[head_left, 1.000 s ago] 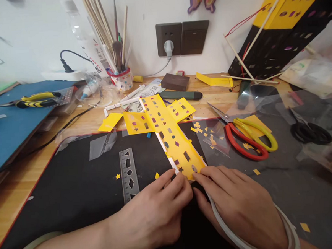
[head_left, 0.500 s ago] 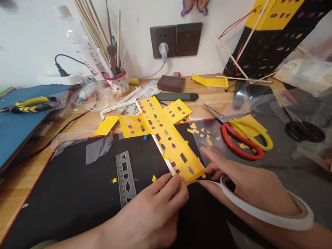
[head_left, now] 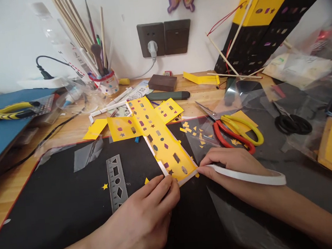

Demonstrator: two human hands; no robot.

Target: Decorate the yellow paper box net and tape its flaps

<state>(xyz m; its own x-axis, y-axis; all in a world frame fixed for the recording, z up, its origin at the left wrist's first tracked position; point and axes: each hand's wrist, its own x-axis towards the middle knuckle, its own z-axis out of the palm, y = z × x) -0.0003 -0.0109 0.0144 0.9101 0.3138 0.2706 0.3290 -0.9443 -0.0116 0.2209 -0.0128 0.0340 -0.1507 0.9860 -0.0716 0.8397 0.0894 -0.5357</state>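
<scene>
A yellow cross-shaped paper cutout (head_left: pixel 162 136) with many small cut-out shapes lies on the black mat, white tape strips along its edges. At its near left corner, my left hand (head_left: pixel 152 206) is closed in a pinch on the end of the tape against the paper. My right hand (head_left: pixel 229 163) pinches the white tape at the near right corner, and the tape roll (head_left: pixel 253 177) hangs around that hand. Between both hands the strip runs along the cutout's near edge. A clear stencil ruler (head_left: pixel 117 182) lies left of the cutout, partly behind my left hand.
Red-and-yellow-handled scissors (head_left: pixel 235 128) and black scissors (head_left: pixel 292 122) lie to the right, near yellow paper scraps (head_left: pixel 193 132). A brush cup (head_left: pixel 105 83) stands at the back left. Pliers (head_left: pixel 12 111) rest on a blue board. A tall black-and-yellow box (head_left: pixel 250 29) leans at the back right.
My right hand has closed its fingers on the tape at the cutout's right corner, the roll tilting flatter. The strip now lies along the near edge. The camera view has shifted right.
</scene>
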